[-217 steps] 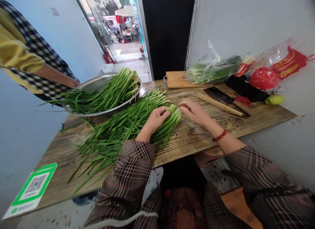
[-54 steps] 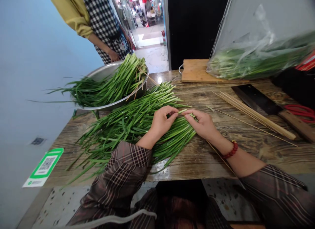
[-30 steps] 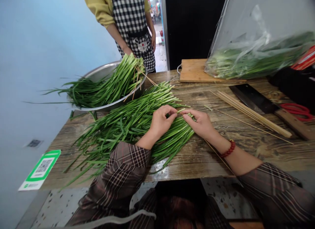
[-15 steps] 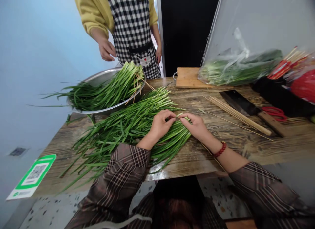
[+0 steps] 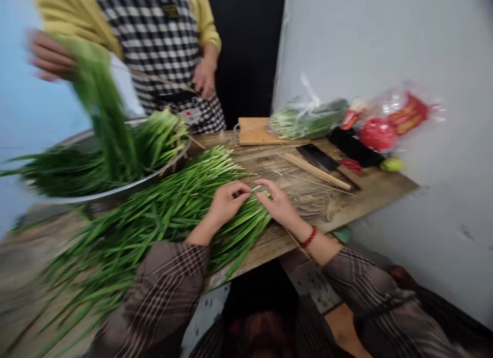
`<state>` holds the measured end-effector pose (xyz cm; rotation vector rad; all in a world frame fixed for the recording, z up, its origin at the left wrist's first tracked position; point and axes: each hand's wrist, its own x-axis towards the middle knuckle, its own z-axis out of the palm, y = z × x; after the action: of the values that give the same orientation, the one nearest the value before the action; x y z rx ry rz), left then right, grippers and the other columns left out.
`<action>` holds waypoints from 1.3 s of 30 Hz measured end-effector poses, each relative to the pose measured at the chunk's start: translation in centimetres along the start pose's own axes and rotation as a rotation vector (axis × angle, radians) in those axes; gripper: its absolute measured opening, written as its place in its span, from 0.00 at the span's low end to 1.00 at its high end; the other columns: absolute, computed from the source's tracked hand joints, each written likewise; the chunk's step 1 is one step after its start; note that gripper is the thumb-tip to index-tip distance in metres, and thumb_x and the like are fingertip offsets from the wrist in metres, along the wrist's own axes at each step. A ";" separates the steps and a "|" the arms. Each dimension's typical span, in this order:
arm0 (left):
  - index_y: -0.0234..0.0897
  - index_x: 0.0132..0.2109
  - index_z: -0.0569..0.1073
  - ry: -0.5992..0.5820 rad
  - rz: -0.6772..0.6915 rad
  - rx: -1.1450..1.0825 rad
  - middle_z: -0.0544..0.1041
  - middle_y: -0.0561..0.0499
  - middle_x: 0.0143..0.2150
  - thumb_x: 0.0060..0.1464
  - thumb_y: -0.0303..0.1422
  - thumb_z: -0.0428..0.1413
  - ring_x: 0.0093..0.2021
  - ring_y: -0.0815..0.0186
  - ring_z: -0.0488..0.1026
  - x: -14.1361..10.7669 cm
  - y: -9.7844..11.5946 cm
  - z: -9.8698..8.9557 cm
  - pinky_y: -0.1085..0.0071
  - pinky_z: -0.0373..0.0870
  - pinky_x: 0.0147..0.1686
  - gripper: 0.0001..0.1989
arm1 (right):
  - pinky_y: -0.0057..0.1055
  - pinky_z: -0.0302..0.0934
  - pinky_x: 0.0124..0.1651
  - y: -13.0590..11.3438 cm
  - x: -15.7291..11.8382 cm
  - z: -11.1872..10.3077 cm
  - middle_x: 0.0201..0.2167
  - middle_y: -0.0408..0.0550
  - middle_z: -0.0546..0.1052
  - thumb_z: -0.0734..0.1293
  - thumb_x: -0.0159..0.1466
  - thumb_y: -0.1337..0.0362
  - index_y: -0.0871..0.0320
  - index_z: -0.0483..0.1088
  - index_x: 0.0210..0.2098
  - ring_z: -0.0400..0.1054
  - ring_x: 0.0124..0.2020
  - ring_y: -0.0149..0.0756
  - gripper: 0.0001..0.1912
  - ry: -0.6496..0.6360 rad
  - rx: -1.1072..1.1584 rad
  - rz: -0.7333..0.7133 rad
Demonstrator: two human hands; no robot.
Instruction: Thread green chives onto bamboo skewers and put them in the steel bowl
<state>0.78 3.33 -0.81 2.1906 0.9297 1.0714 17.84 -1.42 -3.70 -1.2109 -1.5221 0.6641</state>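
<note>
A loose heap of garlic chives (image 5: 165, 209) lies across the wooden table, pale stem ends toward the far right. My left hand (image 5: 228, 201) is over the near bunch, thumb and forefinger pinched at the pale stem ends. Facing it, my right hand (image 5: 280, 206), with a red bead bracelet (image 5: 308, 237) on the wrist, has its thumb and forefinger around the same stem ends. A slim pale stalk shows between the fingertips; its exact grip is partly hidden. A thin bamboo skewer (image 5: 295, 238) runs beneath my right wrist.
A metal basin (image 5: 142, 183) of chives stands at left; a co-worker's hand (image 5: 52, 57) lifts a bunch above it. Rightward lie bamboo skewers (image 5: 318, 171), a cleaver (image 5: 318, 156), red-handled scissors (image 5: 351, 166), a cutting board (image 5: 254, 131) and bagged chives (image 5: 308, 119).
The view has swung to the right. The co-worker's hand, empty before, now raises chives from the basin, and their other hand has come to the apron front. My hands stay at the stem ends.
</note>
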 end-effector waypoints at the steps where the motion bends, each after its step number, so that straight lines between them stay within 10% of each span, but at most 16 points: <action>1: 0.36 0.31 0.77 -0.009 0.005 0.001 0.78 0.51 0.29 0.51 0.31 0.57 0.30 0.67 0.73 0.1 0.0 -0.1 0.72 0.68 0.33 0.04 | 0.32 0.60 0.56 -0.3 0.0 0.0 0.49 0.48 0.76 0.62 0.63 0.61 0.55 0.69 0.49 0.69 0.52 0.37 0.15 0.003 0.008 -0.011; 8: 0.37 0.34 0.78 -0.093 -0.053 0.044 0.79 0.50 0.32 0.51 0.38 0.58 0.34 0.64 0.75 0.9 -0.3 -0.5 0.71 0.68 0.35 0.09 | 0.27 0.61 0.39 -0.8 0.7 0.0 0.36 0.42 0.76 0.63 0.64 0.61 0.55 0.70 0.43 0.67 0.32 0.30 0.10 0.022 -0.089 0.019; 36: 0.32 0.33 0.76 -0.370 -0.122 -0.031 0.78 0.51 0.31 0.59 0.34 0.50 0.34 0.68 0.72 -0.6 -1.3 0.6 0.75 0.67 0.37 0.13 | 0.29 0.54 0.32 1.4 -1.8 0.8 0.23 0.42 0.69 0.59 0.65 0.53 0.57 0.66 0.28 0.62 0.26 0.32 0.16 0.084 -0.161 0.038; 39: 0.33 0.40 0.77 -0.255 -0.122 0.073 0.80 0.48 0.38 0.60 0.33 0.49 0.40 0.65 0.75 0.2 -2.4 -0.1 0.71 0.69 0.44 0.13 | 0.28 0.55 0.33 2.1 -1.6 1.2 0.23 0.42 0.70 0.58 0.65 0.52 0.57 0.67 0.29 0.63 0.27 0.32 0.16 0.074 -0.145 0.057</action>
<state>-0.03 4.95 -2.33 2.2328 0.9839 0.6916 17.34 -2.02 -6.49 -1.3779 -1.4990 0.5476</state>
